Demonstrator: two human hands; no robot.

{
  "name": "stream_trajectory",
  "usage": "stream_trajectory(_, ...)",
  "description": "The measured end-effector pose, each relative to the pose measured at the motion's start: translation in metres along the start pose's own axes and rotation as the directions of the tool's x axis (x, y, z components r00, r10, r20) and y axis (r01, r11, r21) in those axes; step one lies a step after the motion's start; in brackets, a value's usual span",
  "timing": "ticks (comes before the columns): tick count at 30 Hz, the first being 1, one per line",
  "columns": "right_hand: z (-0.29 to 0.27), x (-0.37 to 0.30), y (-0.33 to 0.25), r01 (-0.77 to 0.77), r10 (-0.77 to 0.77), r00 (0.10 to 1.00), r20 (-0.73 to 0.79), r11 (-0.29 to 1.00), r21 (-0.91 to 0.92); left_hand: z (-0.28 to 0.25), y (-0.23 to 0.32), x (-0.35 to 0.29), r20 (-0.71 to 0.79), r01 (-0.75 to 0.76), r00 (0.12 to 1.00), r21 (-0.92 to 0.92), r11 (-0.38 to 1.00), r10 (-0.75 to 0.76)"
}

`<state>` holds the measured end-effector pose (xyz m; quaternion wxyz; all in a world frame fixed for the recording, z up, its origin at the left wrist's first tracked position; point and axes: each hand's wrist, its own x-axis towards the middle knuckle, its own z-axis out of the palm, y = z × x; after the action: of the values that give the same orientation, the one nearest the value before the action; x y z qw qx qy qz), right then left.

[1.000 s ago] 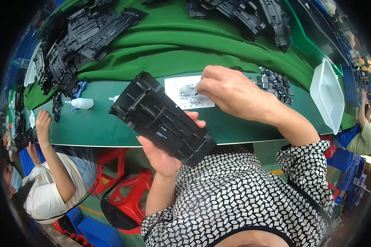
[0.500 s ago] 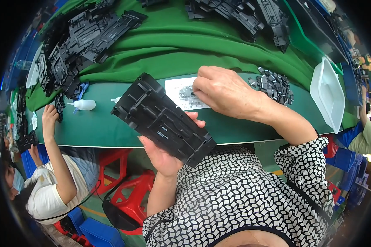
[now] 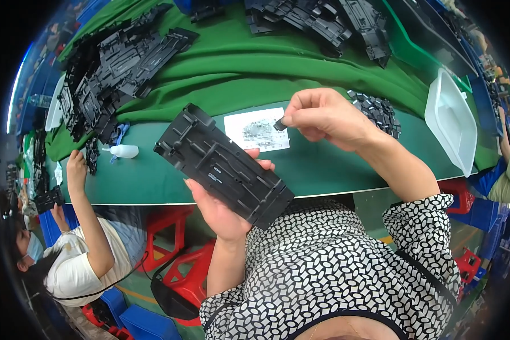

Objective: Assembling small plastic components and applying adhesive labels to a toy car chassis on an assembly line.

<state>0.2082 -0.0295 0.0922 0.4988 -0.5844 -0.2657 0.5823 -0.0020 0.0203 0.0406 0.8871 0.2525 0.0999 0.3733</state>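
A long black plastic chassis (image 3: 224, 167) lies tilted in my left hand (image 3: 224, 216), its underside with ribs and small white print facing up. The fingers wrap the far side and the thumb rests along the near edge. Above the right edge of a white card (image 3: 241, 136) with dark smudges, my right hand (image 3: 328, 118) pinches a small black rectangular piece (image 3: 279, 124) between thumb and forefinger. Beyond that wrist lies a pile of similar small black pieces (image 3: 379, 113). The held piece and the chassis are apart.
Stacks of black chassis (image 3: 124, 62) lie on green cloth (image 3: 232, 68) at far left, with more chassis (image 3: 311, 22) at the back. A white bottle (image 3: 123, 151) lies at left, near a co-worker's hand (image 3: 76, 167). A white tray (image 3: 450, 124) stands at right; red stools (image 3: 190, 272) below.
My right hand has lifted off the white card and moved slightly right; the small black piece now shows in its pinch. My left hand holds the chassis almost unchanged.
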Motion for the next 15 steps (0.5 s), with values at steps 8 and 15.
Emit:
stream_trajectory(8,-0.007,-0.013,0.006,0.0,-0.01,0.998,0.054,0.983,0.182,0.023,0.002,0.007,-0.128,0.041,0.991,-0.03,0.999,-0.044)
stream_trajectory(15,-0.006,-0.052,0.018,0.694,-0.757,0.625,0.192,0.427,-0.579,0.019,0.004,0.016,-0.059,-0.015,0.998,-0.097,0.995,0.009)
